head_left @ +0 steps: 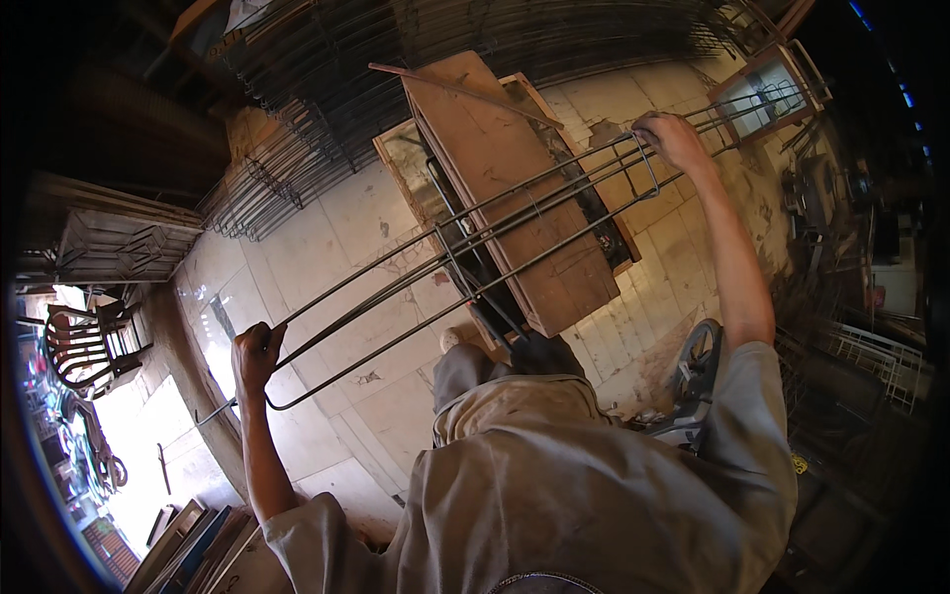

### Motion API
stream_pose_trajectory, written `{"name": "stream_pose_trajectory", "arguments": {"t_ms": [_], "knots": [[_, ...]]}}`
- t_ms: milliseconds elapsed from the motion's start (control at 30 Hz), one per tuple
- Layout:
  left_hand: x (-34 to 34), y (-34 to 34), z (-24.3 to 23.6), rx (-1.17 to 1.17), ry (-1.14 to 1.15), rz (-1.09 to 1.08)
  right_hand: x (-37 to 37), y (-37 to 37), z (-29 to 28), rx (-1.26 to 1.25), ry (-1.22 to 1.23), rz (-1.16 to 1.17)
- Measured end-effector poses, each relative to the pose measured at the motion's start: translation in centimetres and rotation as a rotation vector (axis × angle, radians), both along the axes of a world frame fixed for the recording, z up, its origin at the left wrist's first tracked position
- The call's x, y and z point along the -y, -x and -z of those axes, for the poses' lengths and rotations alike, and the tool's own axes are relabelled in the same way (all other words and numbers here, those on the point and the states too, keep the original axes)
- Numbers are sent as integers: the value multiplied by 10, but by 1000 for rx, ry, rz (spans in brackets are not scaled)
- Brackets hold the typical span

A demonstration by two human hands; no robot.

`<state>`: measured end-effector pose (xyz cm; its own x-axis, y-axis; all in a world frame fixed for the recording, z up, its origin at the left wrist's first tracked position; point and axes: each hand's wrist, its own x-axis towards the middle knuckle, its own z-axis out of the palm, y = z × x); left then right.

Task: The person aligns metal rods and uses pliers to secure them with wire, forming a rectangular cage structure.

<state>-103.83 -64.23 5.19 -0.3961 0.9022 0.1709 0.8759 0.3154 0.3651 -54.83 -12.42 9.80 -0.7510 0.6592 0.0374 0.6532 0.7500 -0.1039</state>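
A long cage of thin steel bars (465, 243) is held up in front of me, slanting from the lower left to the upper right. Rectangular wire stirrups tie its bars together, and one bar ends in a hook past my left wrist. My left hand (255, 358) is closed round the cage's left end. Farther along, my right hand (673, 141) grips the upper bar beside a stirrup (651, 170). Under the cage's middle lies a long brown wooden board (505, 129) on a low bench, with a thin strip resting across its far end.
Many similar steel cages (287, 183) are stacked along the far side. A wheeled machine (698, 351) stands close to my right side. At the left are a wooden chair (94, 342) and a bright doorway; flat boards (188, 554) lean at lower left. A framed glass panel (767, 94) is at far right.
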Motion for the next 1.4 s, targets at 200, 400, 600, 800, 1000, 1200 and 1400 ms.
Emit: {"name": "stream_pose_trajectory", "arguments": {"t_ms": [200, 400, 600, 800, 1000, 1200, 1400], "knots": [[0, 1, 4, 4, 28, -11, -8, 12, -14, 250, 51, -114], [-2, -2, 0, 4, 35, -6, -22, 15, -9, 442, 19, -216], [-6, -3, -7, -16, 54, 5, -16, 20, -12, 406, 105, -232], [-1, -3, -4, -3, 41, 9, -22, 15, -2, 378, 114, -255], [-6, -5, -12, 21, 65, 1, -18, 17, -6, 433, 114, -242], [-10, -4, -20, 163, 219, -95, -19, 17, -8, 341, 90, -215], [24, 25, 6, 494, 175, -321, 11, -1, -7, -228, 59, -44]]}}
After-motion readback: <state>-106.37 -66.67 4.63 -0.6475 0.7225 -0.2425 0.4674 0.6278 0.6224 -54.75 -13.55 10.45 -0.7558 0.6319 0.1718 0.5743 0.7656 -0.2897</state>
